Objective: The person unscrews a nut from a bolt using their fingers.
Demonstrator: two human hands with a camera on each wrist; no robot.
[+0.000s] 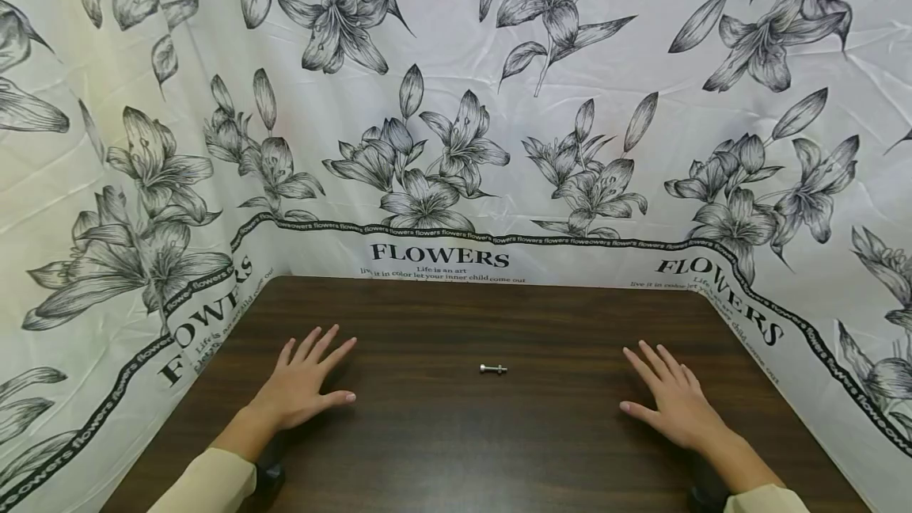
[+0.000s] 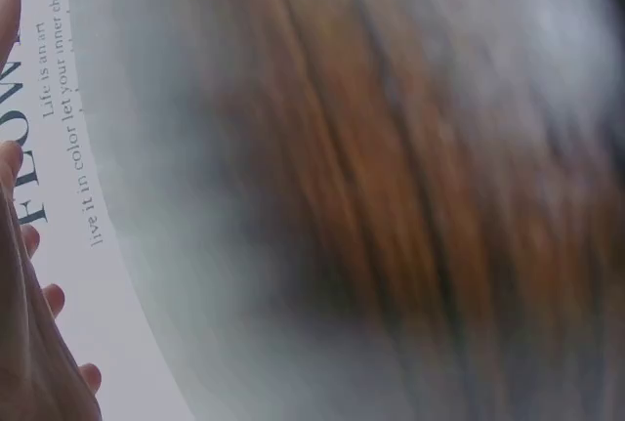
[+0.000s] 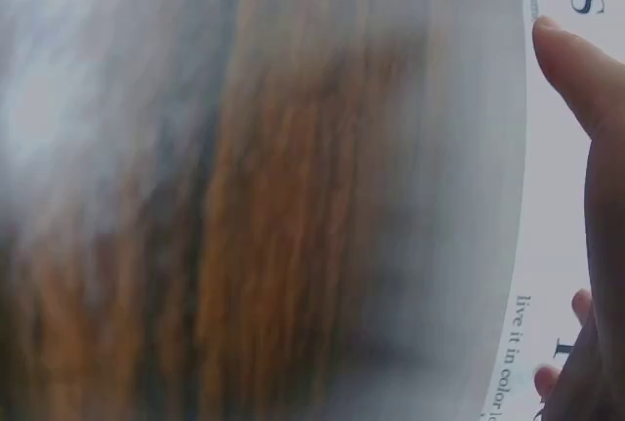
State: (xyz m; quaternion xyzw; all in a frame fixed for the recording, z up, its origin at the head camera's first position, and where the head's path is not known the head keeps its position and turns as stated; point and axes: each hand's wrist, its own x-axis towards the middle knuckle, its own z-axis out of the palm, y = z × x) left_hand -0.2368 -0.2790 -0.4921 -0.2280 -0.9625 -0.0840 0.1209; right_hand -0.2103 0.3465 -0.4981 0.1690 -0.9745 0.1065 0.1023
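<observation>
A small silver bolt (image 1: 490, 369) lies on its side near the middle of the dark wooden table (image 1: 456, 442). Its head points left, and what looks like a nut sits toward its right end. To the left of the bolt, my left hand (image 1: 302, 386) is spread palm down with straight fingers. My right hand (image 1: 673, 402) mirrors it on the far side, fingers also apart. Neither hand touches the bolt. In the wrist views, only the edges of the left hand (image 2: 39, 323) and right hand (image 3: 601, 177) show, both holding nothing.
White fabric (image 1: 456, 180) printed with black lilies and "FLOWERS" lettering hangs behind the table and along both its sides. The table's back edge meets this fabric. Dark straps (image 1: 269, 477) show under the wrists, by the pale sleeves (image 1: 210, 485).
</observation>
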